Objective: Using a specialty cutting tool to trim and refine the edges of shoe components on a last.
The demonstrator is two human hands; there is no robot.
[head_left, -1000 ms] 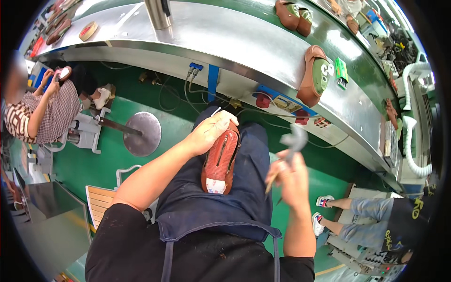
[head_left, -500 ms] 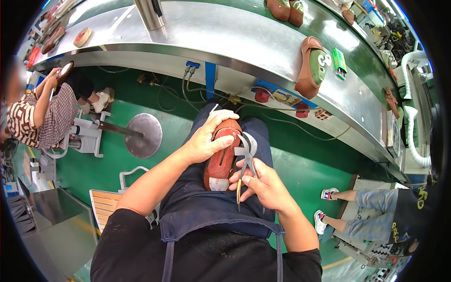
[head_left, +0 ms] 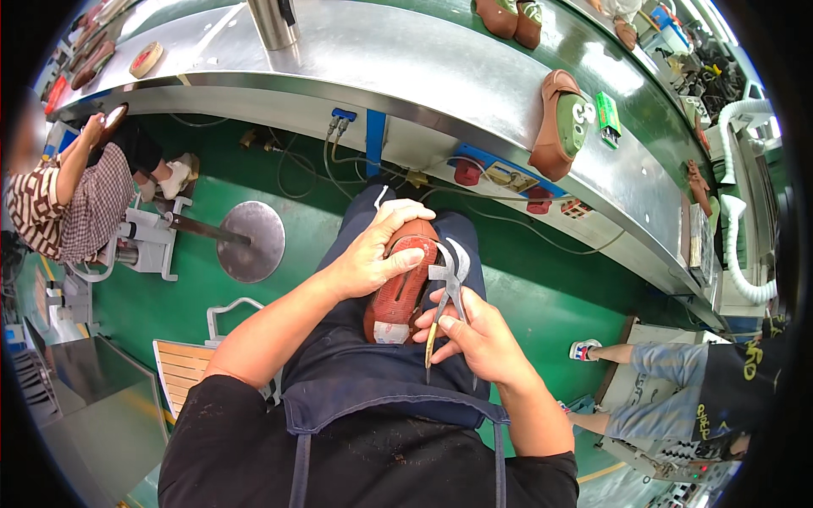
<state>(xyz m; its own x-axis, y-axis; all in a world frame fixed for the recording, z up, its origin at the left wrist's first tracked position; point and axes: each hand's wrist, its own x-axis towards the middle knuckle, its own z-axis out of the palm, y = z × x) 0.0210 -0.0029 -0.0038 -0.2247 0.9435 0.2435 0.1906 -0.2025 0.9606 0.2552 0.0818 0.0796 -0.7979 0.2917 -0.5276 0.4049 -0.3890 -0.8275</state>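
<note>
A brown shoe (head_left: 395, 294) lies sole up on my lap, its toe pointing away from me. My left hand (head_left: 377, 252) is closed around the toe end, with the thumb pressed on the reddish sole and the fingers over the far side. A pale printed patch covers the heel end. In my right hand (head_left: 483, 340) are metal pincers (head_left: 451, 273), held by the handles with the jaws up beside the shoe's right edge. One slim part below the fingers looks yellow; whether it belongs to the pincers I cannot tell.
Ahead runs a metal bench (head_left: 373, 63). On it are a brown shoe with a green last (head_left: 559, 127), a green box (head_left: 607, 118), a tape roll (head_left: 146, 59) and a metal cylinder (head_left: 273, 24). Cables hang beneath. A person (head_left: 80, 186) sits left; another (head_left: 677, 381) stands right.
The pincers' head has shifted slightly right, a little away from the shoe's edge. My left hand keeps its hold on the shoe. The standing person's legs have moved.
</note>
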